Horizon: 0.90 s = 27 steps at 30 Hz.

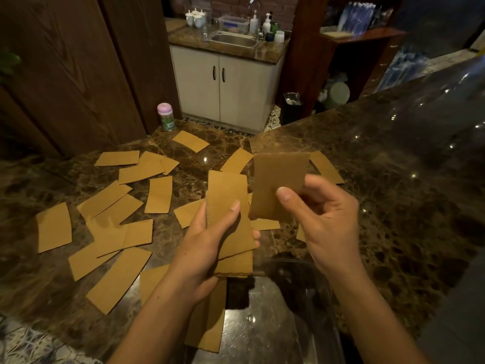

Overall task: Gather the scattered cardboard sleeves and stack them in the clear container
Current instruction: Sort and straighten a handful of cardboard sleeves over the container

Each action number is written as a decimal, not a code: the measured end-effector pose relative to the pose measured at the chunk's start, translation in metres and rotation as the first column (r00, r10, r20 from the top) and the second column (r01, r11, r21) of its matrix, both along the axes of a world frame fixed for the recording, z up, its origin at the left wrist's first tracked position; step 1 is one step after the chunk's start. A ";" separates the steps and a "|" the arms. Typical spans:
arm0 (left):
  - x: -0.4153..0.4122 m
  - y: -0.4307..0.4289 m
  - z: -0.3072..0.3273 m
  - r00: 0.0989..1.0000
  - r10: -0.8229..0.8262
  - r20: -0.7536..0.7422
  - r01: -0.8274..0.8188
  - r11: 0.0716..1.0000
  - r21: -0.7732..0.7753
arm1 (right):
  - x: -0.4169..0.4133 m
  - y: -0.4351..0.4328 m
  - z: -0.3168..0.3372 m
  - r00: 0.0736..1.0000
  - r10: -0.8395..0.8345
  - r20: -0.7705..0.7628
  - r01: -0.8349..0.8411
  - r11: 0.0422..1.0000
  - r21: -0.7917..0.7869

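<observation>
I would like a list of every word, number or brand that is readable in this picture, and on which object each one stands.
No text here can be read.
Jar with the pink lid: green label, too blurred to read.
Clear box by the sink: blue label, too small to read.
Cardboard sleeves: plain, no print visible.

I am watching a brown marble counter [393,179] spreading beneath and around the grip. Beyond the grip to the left, a pink-lidded jar [165,116] is standing at the counter's far edge, beside dark wooden panelling [65,74]. Straight ahead, well apart from the grip, a white two-door cabinet [225,85] is carrying a steel sink [233,39], with pump bottles [254,22] and white ceramic pots [194,18] sitting around it. A black bin [291,107] is standing right of the cabinet.
</observation>
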<state>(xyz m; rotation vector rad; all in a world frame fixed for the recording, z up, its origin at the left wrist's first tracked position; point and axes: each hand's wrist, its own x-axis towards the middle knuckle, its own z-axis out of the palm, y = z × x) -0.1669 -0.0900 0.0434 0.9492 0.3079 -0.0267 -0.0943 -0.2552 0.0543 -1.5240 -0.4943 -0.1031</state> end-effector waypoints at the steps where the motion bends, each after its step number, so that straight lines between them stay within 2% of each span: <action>1: 0.000 0.000 0.000 1.000 -0.018 -0.016 0.017 1.000 -0.020 | 0.001 -0.002 -0.001 0.994 0.026 0.110 -0.026 1.000 -0.006; 3: 0.000 0.000 0.000 0.998 -0.021 -0.061 0.017 0.997 -0.074 | 0.003 -0.004 -0.006 0.951 0.126 0.281 -0.105 0.990 -0.091; 4: 0.000 0.000 0.000 0.997 -0.019 -0.077 0.010 0.993 -0.116 | 0.004 -0.005 -0.009 0.934 0.178 0.311 -0.137 0.979 -0.150; 7: -0.001 0.000 0.002 1.000 -0.008 0.006 0.009 0.995 -0.101 | 0.005 -0.005 -0.017 0.920 0.239 0.312 -0.141 0.942 -0.305; 10: -0.003 -0.003 0.004 0.998 -0.008 0.060 0.009 1.000 -0.012 | 0.001 -0.006 -0.021 0.938 0.231 0.258 -0.150 0.942 -0.299; 14: -0.004 -0.003 0.004 0.996 0.054 0.068 -0.057 0.998 0.035 | -0.008 0.000 -0.015 0.983 0.146 0.111 -0.113 0.959 -0.260; 16: -0.004 -0.004 0.004 0.993 0.076 0.088 -0.082 0.994 0.069 | -0.015 0.006 -0.008 0.987 0.121 -0.106 -0.134 0.984 -0.117; 18: -0.003 -0.005 0.005 0.992 0.068 0.104 -0.078 0.993 0.086 | -0.017 0.009 -0.004 0.938 0.147 -0.313 -0.169 0.984 -0.047; 21: -0.003 -0.007 0.006 0.995 0.051 0.082 -0.052 0.999 0.014 | -0.015 0.011 -0.004 0.914 0.157 -0.373 -0.211 0.972 -0.107; 23: -0.003 -0.005 0.005 0.997 0.051 0.061 -0.048 0.998 -0.046 | -0.012 0.010 -0.003 0.914 0.128 -0.384 -0.145 0.989 -0.016; 25: -0.004 -0.001 0.004 0.995 0.088 0.053 -0.088 0.996 -0.016 | -0.009 0.005 -0.001 0.901 0.111 -0.420 -0.080 0.993 0.089; 27: -0.004 0.002 0.003 0.993 0.103 0.066 -0.105 0.994 0.034 | -0.007 0.000 0.001 0.878 0.147 -0.456 -0.099 0.987 0.127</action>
